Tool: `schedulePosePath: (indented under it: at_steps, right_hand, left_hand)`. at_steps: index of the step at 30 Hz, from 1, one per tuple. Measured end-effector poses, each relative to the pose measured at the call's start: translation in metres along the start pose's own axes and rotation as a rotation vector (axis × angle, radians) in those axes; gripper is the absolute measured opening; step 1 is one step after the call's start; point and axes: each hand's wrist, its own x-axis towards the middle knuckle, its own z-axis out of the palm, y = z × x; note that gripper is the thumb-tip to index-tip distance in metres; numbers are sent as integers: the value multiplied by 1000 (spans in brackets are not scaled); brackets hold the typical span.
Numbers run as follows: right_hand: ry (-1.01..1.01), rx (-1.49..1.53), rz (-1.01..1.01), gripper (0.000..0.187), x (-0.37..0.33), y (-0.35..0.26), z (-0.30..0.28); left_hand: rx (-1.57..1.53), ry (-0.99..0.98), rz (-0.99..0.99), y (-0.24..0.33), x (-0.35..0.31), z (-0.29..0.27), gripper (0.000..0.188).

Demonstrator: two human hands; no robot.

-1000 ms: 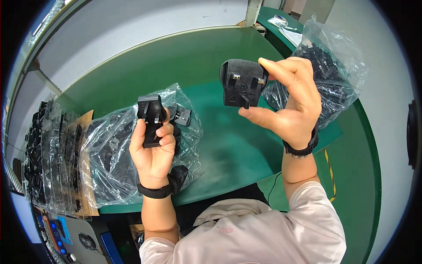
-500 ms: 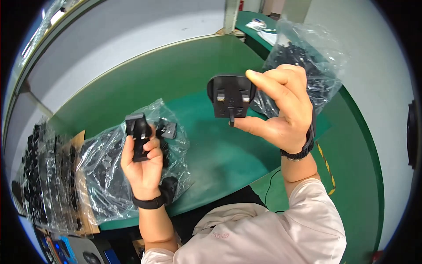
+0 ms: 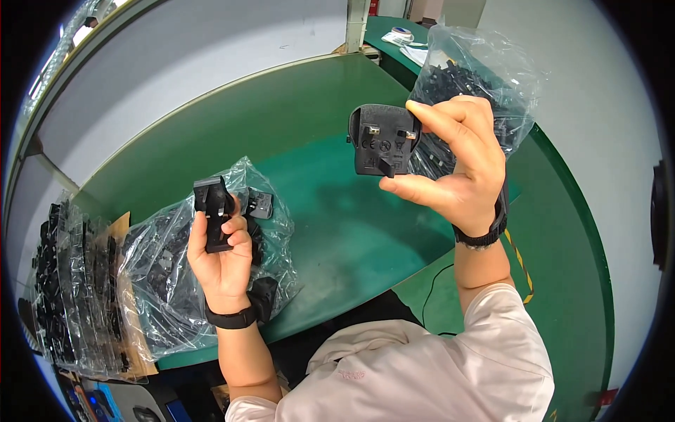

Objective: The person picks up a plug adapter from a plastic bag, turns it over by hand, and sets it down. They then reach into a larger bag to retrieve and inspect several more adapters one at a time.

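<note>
A black three-pin plug adapter (image 3: 383, 146) is pinched by its edges between the thumb and forefinger of my right hand (image 3: 460, 162). Its pin face is turned up toward me, with two metal-tipped pins and one dark pin showing. Lower and to the left, my left hand (image 3: 223, 257) has its fingers wrapped round another black plug adapter (image 3: 211, 193), whose lower part is partly covered by fingers. Just beyond that hand, one more black plug (image 3: 261, 205) rests on a clear plastic bag (image 3: 165, 295) that holds dark parts.
A second clear bag (image 3: 524, 74) full of black plugs stands behind my right hand. Stacked black parts in clear wrapping (image 3: 67, 288) line the left side beside cardboard (image 3: 144, 359). Beneath is a green table (image 3: 337, 260); a mouse (image 3: 146, 415) sits at lower left.
The plug in my right hand has moved slightly right and up and tilted, so its dark pin now slants sideways. My left hand keeps its grip, nearly still.
</note>
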Motion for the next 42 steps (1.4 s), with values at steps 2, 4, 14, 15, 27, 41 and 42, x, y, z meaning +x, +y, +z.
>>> schedulePosePath:
  at_steps: [2,4,14,15,27,41,42]
  right_hand:
    - [-4,-4,8,65,0,0,0]
    - [-14,3,-15,65,0,2,0]
    - [-24,8,7,65,-1,1,0]
    - [-24,5,-8,66,-1,2,-1]
    - [-65,29,-29,65,5,-7,-3]
    - [-83,36,-70,64,8,-18,-5]
    - [-93,38,-66,65,8,-18,-6]
  left_hand:
    - [-3,3,0,0,0,0,42]
    - [-14,-3,-13,0,-1,1,42]
    - [-16,-22,-26,-1,1,0,44]
    - [-13,-20,-28,-2,1,0,44]
    - [-2,-22,-33,-1,2,-3,42]
    - [-6,17,-28,-6,0,-5,44]
    - [-13,14,-44,-8,2,-5,43]
